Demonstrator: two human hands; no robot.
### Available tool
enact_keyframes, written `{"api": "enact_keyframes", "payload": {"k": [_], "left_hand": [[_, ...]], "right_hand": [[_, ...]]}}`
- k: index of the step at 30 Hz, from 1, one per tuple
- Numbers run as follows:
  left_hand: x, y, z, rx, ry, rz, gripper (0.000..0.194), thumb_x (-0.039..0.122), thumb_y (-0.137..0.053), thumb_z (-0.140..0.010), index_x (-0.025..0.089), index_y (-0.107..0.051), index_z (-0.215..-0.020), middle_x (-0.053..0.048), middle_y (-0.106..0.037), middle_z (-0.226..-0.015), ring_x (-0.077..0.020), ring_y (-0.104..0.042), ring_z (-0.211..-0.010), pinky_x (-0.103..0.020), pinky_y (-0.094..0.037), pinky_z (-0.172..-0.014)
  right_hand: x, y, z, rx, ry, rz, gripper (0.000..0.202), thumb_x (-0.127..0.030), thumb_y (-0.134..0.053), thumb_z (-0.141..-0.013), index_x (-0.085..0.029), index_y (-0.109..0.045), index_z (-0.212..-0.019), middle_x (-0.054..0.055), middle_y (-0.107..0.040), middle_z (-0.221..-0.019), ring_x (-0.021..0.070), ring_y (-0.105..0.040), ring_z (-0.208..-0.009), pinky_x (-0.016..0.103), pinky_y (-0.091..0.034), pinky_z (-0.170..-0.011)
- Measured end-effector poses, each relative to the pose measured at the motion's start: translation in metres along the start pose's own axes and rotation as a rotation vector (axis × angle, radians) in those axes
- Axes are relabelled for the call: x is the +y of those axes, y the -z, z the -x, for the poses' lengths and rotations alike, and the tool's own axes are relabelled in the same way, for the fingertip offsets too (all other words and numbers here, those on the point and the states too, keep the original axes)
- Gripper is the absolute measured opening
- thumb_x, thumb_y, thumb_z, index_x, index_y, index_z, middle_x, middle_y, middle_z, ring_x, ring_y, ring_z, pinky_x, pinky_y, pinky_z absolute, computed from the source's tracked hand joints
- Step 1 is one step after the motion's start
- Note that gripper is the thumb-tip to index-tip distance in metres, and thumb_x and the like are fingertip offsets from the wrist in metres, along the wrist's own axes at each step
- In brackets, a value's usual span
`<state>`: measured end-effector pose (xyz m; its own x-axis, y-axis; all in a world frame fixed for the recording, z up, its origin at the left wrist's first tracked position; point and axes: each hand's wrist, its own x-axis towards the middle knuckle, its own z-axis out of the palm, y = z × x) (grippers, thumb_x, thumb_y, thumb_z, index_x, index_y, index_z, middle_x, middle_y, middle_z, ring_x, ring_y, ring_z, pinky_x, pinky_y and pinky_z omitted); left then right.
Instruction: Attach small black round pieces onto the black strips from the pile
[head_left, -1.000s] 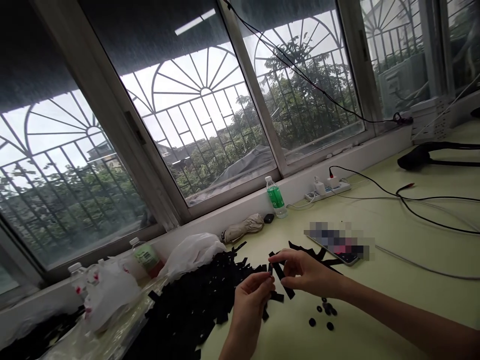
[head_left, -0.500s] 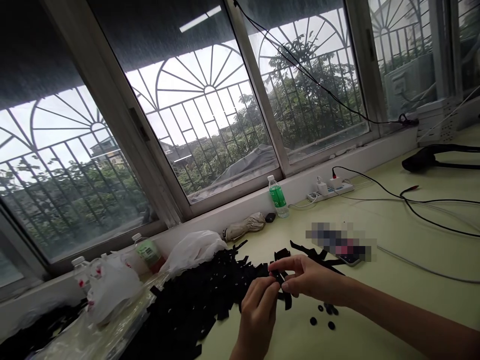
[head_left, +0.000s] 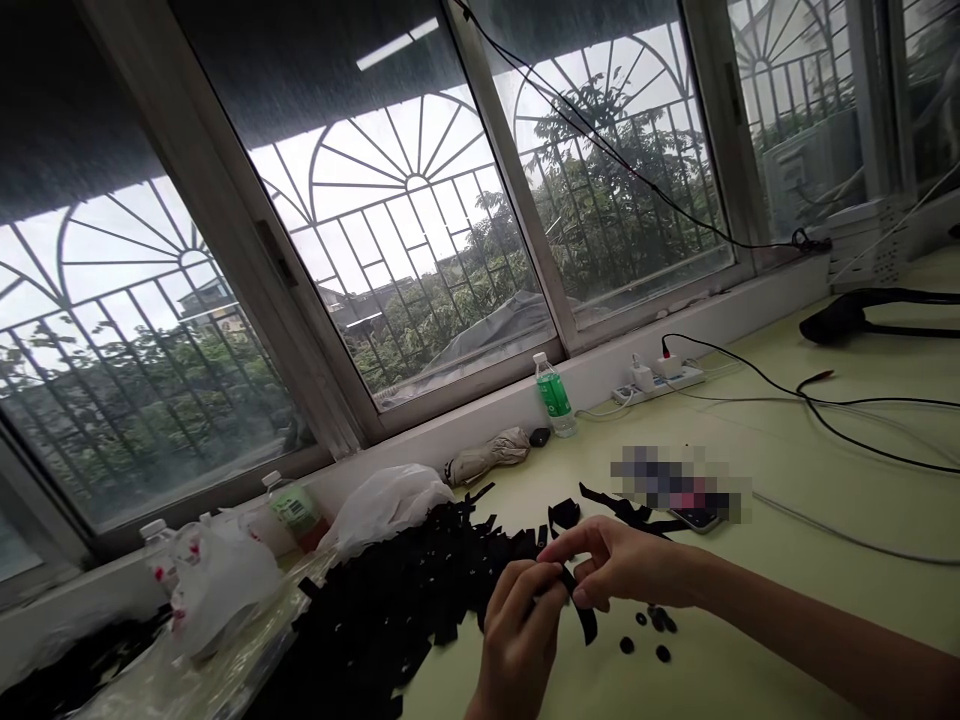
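Between my two hands is a short black strip [head_left: 583, 612], its free end hanging below the fingers. My left hand [head_left: 523, 625] has its fingers curled and pressed together on the strip's upper part. From the right, my right hand [head_left: 630, 565] meets it, index finger and thumb closed around the strip close to the left fingertips. A large heap of black strips [head_left: 375, 610] lies just left of my hands. Several small black round pieces [head_left: 663, 653] rest on the pale green table [head_left: 750, 660] below my right hand.
Behind my hands lie loose black strips [head_left: 615, 506] and a partly blurred phone [head_left: 701, 518]. Toward the window stand a green-labelled bottle [head_left: 555, 395], a beige bundle [head_left: 487, 456] and a power strip [head_left: 679, 377]. Plastic bags [head_left: 225, 580] lie at the left; cables [head_left: 840, 425] cross the right.
The strip's hanging end has swung out to the right and shows more below my fingers. My right hand has shifted slightly, its thumb a little lower. Both hands remain together.
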<state>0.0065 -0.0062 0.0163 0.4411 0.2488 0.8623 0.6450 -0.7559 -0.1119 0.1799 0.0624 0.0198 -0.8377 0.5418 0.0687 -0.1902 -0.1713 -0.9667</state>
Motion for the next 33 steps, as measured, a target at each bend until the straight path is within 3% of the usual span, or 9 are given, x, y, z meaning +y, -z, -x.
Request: {"api": "enact_keyframes", "payload": {"k": [5, 13, 22, 26, 33], "left_hand": [[0.001, -0.001, 0.001, -0.007, 0.060, 0.033, 0.020, -0.003, -0.056, -0.076, 0.015, -0.058, -0.085, -0.009, -0.063, -0.084, -0.0180, -0.058, -0.076, -0.029, -0.052, -0.062], [-0.002, -0.004, 0.005, -0.005, 0.059, -0.011, 0.033, -0.004, -0.056, -0.076, 0.013, -0.058, -0.105, -0.011, -0.064, -0.089, -0.0188, -0.058, -0.080, -0.030, -0.052, -0.065], [-0.004, -0.008, 0.006, 0.045, 0.132, -0.063, 0.025, -0.001, -0.056, -0.076, 0.017, -0.061, -0.093, -0.007, -0.064, -0.083, -0.0186, -0.059, -0.075, -0.031, -0.052, -0.064], [-0.003, -0.007, 0.003, 0.069, 0.134, -0.035, 0.029, -0.002, -0.054, -0.078, 0.016, -0.059, -0.100, -0.007, -0.064, -0.083, -0.0172, -0.060, -0.075, -0.028, -0.052, -0.064], [0.001, -0.007, 0.002, 0.068, 0.151, -0.010, 0.024, -0.002, -0.051, -0.079, 0.016, -0.058, -0.093, -0.006, -0.062, -0.079, -0.0161, -0.057, -0.072, -0.028, -0.051, -0.061]], "right_hand": [[-0.004, -0.001, 0.002, -0.004, 0.005, 0.028, 0.053, -0.014, -0.076, -0.058, -0.015, -0.063, -0.110, -0.007, -0.054, -0.053, 0.0069, -0.047, -0.050, 0.022, -0.039, -0.057], [-0.004, -0.004, 0.000, -0.004, 0.024, 0.052, 0.045, -0.014, -0.073, -0.061, -0.016, -0.066, -0.105, -0.007, -0.054, -0.053, 0.0061, -0.043, -0.049, 0.021, -0.038, -0.055], [-0.006, -0.013, 0.002, 0.034, 0.047, -0.102, 0.037, -0.018, -0.076, -0.058, -0.016, -0.070, -0.094, 0.002, -0.062, -0.090, 0.0061, -0.048, -0.061, 0.021, -0.039, -0.058], [-0.005, -0.012, 0.001, 0.037, 0.055, -0.095, 0.036, -0.018, -0.076, -0.059, -0.017, -0.070, -0.095, 0.001, -0.061, -0.085, 0.0056, -0.049, -0.061, 0.019, -0.040, -0.058], [-0.011, -0.015, 0.005, 0.001, 0.022, 0.004, 0.032, -0.015, -0.072, -0.061, -0.015, -0.071, -0.093, -0.003, -0.058, -0.067, 0.0061, -0.046, -0.056, 0.020, -0.039, -0.056]]}}
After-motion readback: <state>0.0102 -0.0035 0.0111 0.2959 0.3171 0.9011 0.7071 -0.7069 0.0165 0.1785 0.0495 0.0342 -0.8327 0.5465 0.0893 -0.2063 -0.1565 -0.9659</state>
